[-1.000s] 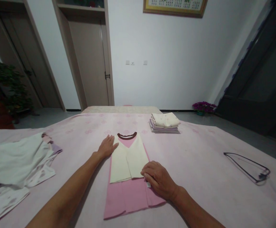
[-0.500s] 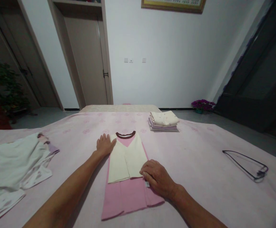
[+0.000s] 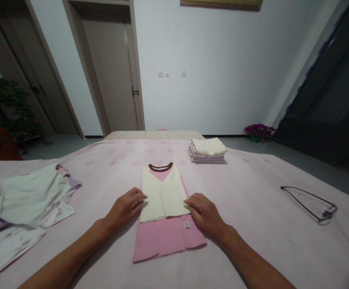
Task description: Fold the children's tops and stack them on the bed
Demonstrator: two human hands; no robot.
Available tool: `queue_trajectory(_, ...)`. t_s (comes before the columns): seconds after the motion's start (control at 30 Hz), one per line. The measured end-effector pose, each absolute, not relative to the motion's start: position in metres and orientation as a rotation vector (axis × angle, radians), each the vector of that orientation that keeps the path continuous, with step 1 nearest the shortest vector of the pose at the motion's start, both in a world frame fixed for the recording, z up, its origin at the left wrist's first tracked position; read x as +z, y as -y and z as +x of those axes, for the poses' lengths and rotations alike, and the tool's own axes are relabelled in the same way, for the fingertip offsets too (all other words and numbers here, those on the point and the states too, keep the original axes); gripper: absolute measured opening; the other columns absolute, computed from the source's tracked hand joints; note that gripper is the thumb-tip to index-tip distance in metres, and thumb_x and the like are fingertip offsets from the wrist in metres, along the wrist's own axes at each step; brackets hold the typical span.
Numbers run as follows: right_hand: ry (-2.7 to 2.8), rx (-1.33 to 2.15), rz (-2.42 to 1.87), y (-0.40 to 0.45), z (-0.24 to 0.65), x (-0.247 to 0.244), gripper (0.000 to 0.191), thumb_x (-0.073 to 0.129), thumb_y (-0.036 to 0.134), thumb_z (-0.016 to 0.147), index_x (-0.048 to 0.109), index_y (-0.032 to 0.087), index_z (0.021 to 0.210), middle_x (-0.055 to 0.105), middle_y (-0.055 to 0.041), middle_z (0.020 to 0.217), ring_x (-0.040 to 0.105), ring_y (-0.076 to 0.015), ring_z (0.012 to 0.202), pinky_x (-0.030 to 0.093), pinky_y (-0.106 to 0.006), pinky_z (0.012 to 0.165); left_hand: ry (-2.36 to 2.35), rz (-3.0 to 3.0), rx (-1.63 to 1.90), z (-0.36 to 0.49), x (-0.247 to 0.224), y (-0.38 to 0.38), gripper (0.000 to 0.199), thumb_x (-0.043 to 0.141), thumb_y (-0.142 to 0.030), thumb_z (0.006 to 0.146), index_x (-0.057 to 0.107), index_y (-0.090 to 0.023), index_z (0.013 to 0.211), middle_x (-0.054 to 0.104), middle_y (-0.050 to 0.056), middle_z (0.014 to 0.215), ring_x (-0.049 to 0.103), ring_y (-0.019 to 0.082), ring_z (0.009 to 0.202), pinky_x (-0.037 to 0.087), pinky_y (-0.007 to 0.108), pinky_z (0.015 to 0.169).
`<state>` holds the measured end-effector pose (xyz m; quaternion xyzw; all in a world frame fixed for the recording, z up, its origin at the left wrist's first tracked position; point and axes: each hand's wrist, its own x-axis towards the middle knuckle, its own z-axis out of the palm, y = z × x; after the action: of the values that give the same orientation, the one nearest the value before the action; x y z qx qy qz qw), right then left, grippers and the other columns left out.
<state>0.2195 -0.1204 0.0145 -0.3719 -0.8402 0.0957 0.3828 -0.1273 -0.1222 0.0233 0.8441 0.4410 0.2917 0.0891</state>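
Observation:
A pink shirt with a dark brown collar lies flat on the bed, its cream sleeves folded across the front. A small white label shows on the pink cloth near my right hand. At the shirt's left edge, my left hand is closed, thumb and fingertips pinching the cloth. Opposite it, my right hand pinches the right edge by the cream sleeve's lower corner. The lower pink part spreads out below both hands.
A neat stack of folded clothes sits at the far side of the pink bedsheet. Crumpled clothes lie at the left. A black wire hanger-like frame rests at the right.
My left hand has come down from near the collar to the shirt's left side and closed on the edge. My right hand has shifted slightly up, uncovering the label.

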Motion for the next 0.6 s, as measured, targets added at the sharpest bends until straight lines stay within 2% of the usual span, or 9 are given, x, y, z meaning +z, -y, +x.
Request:
queue_trajectory(0.1,2.171,0.271,-0.961,0.119,0.226,0.015,0.027,0.05,0.009,0.091,0.069,0.023,0.105,0.069,-0.0066,0.096,0.063,-0.02,0.09,0.051,-0.034,0.082,-1.219,2.523,0.802,-0.136,0.025,0.148,0.02,0.048,-0.024,0.099,0.065,-0.021,0.109,0.066,0.006,0.102,0.065,0.013,0.083,0.051,0.022,0.072)
queue_trajectory(0.2,2.259,0.297,-0.936,0.116,0.234,0.017,0.027,0.051,0.012,0.093,0.07,0.024,0.11,0.07,-0.006,0.099,0.065,-0.0187,0.09,0.052,-0.031,0.081,-1.121,2.572,0.738,-0.142,0.023,0.162,0.019,0.049,-0.024,0.1,0.065,-0.022,0.11,0.068,0.007,0.102,0.066,0.013,0.084,0.051,0.02,0.072)
queue_trajectory(0.4,2.424,0.229,-0.855,0.112,0.241,0.019,0.031,0.051,0.016,0.095,0.07,0.026,0.116,0.07,-0.0079,0.118,0.066,-0.0201,0.106,0.053,-0.036,0.091,-1.087,2.77,0.685,-0.147,0.011,0.165,0.022,0.05,-0.024,0.101,0.064,-0.025,0.117,0.072,0.007,0.111,0.069,0.016,0.096,0.054,0.024,0.083)
queue_trajectory(0.6,2.417,0.205,-0.788,0.112,0.241,0.019,0.025,0.054,0.021,0.097,0.072,0.027,0.112,0.072,-0.0074,0.115,0.067,-0.0202,0.105,0.055,-0.037,0.091,-1.092,2.908,0.676,-0.142,0.006,0.165,0.021,0.05,-0.021,0.101,0.065,-0.024,0.115,0.073,0.007,0.112,0.07,0.018,0.098,0.056,0.029,0.084)
